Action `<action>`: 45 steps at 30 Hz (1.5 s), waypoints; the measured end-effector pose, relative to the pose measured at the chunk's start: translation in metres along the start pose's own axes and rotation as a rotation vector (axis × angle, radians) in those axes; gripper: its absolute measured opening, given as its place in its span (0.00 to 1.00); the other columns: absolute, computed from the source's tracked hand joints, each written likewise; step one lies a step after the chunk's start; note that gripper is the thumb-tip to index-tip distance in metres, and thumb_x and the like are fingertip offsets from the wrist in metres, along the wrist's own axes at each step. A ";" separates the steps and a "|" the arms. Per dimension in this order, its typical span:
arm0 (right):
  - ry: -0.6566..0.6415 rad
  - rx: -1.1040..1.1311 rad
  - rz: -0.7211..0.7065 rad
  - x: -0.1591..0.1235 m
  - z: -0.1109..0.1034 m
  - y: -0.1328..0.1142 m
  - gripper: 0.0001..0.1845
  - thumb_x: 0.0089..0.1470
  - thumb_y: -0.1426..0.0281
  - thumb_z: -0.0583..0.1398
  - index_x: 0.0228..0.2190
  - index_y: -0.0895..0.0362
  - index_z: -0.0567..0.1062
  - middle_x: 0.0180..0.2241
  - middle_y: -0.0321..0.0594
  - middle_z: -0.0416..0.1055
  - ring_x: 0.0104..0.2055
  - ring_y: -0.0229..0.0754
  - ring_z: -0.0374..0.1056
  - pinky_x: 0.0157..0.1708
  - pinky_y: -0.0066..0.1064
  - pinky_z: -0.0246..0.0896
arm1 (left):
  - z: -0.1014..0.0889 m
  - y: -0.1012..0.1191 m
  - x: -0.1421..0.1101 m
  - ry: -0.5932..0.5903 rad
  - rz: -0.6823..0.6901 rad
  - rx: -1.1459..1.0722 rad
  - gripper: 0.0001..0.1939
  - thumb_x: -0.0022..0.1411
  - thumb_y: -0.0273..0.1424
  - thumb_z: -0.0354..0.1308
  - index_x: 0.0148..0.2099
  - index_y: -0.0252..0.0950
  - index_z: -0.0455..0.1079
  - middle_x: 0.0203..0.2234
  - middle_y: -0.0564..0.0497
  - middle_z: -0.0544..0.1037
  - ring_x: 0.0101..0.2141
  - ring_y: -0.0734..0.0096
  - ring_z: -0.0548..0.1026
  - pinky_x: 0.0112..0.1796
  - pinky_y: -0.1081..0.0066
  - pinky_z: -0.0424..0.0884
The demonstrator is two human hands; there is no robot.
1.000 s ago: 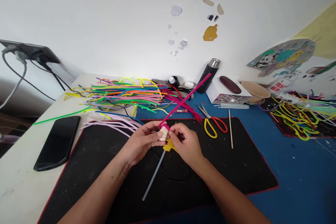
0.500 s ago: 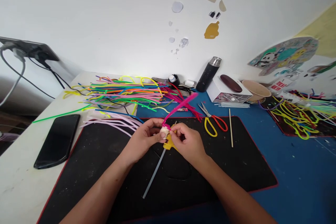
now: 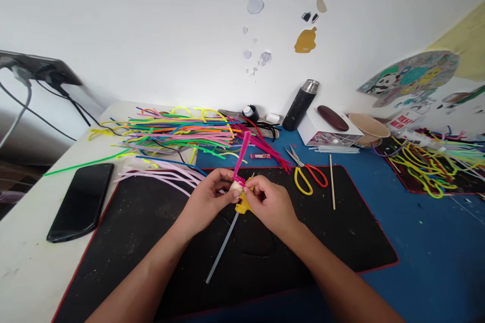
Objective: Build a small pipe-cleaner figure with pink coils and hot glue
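My left hand [image 3: 209,197] is closed around a small cream-coloured piece [image 3: 236,186], gripping it between thumb and fingers. Bright pink pipe cleaner [image 3: 242,154] is wound about the top of that piece, and one loose length of it stands up, leaning slightly right. On the other side, my right hand [image 3: 273,206] pinches pink pipe cleaner at the piece's right edge with thumb and forefinger. Beneath both hands a yellow glue gun [image 3: 241,208] lies on the black mat [image 3: 318,247], partly hidden, with a long translucent glue stick [image 3: 223,248] extending toward me.
Bundles of coloured pipe cleaners [image 3: 182,133] lie behind the mat. Scissors [image 3: 303,171] and a thin wooden stick [image 3: 332,181] are to the right. A phone [image 3: 81,202] rests at left. A black flask [image 3: 301,105], a white box [image 3: 322,133] and a bowl [image 3: 369,128] stand along the wall.
The loose end of the pink pipe cleaner has swung from leaning far right to nearly upright. Both hands stay in about the same place and keep their grip.
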State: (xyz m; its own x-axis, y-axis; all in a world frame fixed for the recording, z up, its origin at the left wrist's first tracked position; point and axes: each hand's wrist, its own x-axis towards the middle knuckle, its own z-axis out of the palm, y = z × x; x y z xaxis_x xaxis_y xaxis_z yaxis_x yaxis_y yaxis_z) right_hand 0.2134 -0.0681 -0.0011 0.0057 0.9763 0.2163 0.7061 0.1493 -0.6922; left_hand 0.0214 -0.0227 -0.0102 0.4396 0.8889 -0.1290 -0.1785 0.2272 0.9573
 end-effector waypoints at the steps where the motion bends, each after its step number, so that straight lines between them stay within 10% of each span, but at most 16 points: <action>1: -0.004 0.005 0.011 0.000 0.000 0.000 0.06 0.63 0.66 0.62 0.34 0.52 0.78 0.21 0.29 0.65 0.22 0.36 0.61 0.25 0.28 0.53 | 0.000 0.000 0.000 -0.001 0.003 0.011 0.20 0.57 0.38 0.76 0.46 0.38 0.73 0.39 0.50 0.80 0.40 0.64 0.80 0.40 0.65 0.80; 45: -0.048 0.176 0.100 -0.002 0.010 0.006 0.04 0.62 0.67 0.63 0.34 0.53 0.77 0.23 0.29 0.67 0.24 0.36 0.63 0.25 0.28 0.54 | 0.001 0.000 -0.001 0.008 0.052 0.122 0.17 0.65 0.43 0.69 0.45 0.39 0.70 0.38 0.51 0.78 0.40 0.65 0.77 0.38 0.68 0.75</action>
State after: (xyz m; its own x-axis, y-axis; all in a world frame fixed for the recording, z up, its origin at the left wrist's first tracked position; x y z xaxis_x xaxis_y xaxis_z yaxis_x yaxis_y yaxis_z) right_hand 0.2104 -0.0672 -0.0122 0.0327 0.9934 0.1102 0.5690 0.0722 -0.8191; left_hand 0.0222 -0.0243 -0.0100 0.4253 0.9015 -0.0801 -0.0918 0.1310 0.9871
